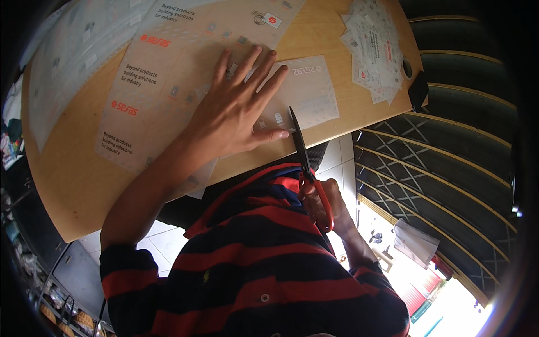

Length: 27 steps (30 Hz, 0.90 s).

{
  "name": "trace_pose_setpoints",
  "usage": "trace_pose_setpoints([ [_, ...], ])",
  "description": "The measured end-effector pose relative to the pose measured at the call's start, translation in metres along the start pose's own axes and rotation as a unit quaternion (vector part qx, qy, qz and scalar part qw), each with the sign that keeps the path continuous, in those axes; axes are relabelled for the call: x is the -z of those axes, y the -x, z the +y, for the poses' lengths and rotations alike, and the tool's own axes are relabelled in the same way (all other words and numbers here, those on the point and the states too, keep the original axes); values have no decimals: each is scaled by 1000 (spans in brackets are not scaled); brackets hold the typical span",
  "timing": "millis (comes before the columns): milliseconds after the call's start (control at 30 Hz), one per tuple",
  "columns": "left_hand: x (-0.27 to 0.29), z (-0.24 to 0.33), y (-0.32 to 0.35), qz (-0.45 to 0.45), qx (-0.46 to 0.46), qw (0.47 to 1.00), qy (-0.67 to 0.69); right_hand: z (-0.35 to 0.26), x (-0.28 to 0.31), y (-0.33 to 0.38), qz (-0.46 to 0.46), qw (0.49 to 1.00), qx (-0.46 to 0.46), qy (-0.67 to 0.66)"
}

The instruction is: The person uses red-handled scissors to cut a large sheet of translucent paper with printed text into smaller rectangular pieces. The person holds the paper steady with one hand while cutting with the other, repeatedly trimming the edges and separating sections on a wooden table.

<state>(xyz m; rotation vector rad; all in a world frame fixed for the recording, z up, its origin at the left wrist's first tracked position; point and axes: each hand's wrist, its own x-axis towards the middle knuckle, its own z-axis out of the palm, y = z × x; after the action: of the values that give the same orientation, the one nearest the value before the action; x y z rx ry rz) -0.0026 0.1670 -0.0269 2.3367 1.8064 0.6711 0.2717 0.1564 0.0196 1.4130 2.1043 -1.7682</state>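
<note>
My left hand [227,112] lies flat with fingers spread, palm down. It presses on a large translucent printed sheet [163,73] and on the near part of a smaller printed sheet [317,98] to its right. Red-handled scissors [301,143] are held by my right hand [328,205], its fingers in the handle loops. Their dark blades point away from me, across the table's near edge, with the tip over the smaller sheet close to my left thumb. Whether the blades are around the sheet's edge or only above it, I cannot tell.
A loose stack of printed cut pieces [373,53] sits at the table's far right. More translucent sheeting [73,62] covers the far left. The wooden table [67,196] has a round hole near its right edge. A ribbed dark shutter [449,135] stands at the right.
</note>
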Motion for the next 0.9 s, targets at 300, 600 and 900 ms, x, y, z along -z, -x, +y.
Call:
trace_pose_setpoints([
  [300,-1,0,-2,-3,-7,1000,22,4,-2,1,-2,1000,16,-7],
  [600,-2,0,0,7,-6,999,31,-19,8,-9,21,993,39,107],
  [900,-3,0,3,57,69,996,10,-19,7,-8,6,998,-45,33],
])
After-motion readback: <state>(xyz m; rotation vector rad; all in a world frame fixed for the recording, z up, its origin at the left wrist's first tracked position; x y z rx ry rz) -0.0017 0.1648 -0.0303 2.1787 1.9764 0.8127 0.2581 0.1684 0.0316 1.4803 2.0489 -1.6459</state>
